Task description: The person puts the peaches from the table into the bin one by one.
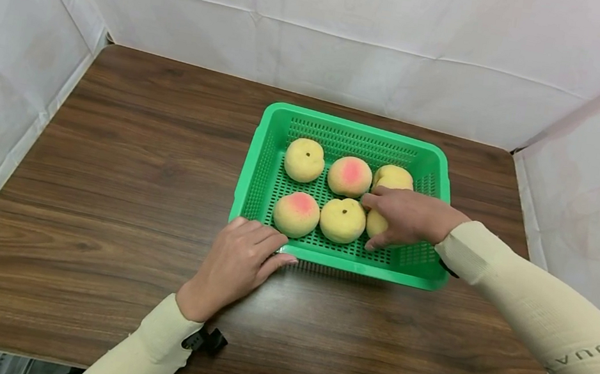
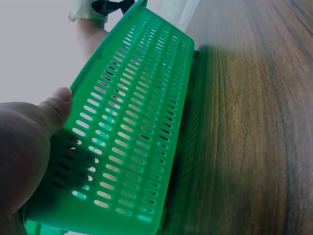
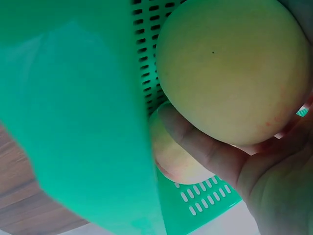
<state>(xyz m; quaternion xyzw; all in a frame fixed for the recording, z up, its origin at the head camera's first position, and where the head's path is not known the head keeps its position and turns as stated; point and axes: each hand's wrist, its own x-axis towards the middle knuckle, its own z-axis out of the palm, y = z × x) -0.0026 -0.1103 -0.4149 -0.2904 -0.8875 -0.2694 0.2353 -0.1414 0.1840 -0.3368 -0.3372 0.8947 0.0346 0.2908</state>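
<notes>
A green plastic basket [image 1: 335,261] with slotted walls holds several yellow peaches, two of them showing a pink blush upward. At its front left corner my left hand [image 1: 242,259] grips the rim, the thumb lying along the outside of the wall in the left wrist view. My right hand [image 1: 409,216] reaches in over the right side and holds the front right peach [image 3: 234,68], thumb on one side and fingers on the other. Much of that peach is hidden by the hand in the head view. Beside it lies a peach [image 1: 343,220] with its stem dimple up.
The basket stands toward the back of a dark wood-grain table [image 1: 119,186]. White sheeting [image 1: 322,41] hangs behind the table and along both sides. In the back row sit a blushed peach [image 1: 350,176] and a yellow peach [image 1: 304,160].
</notes>
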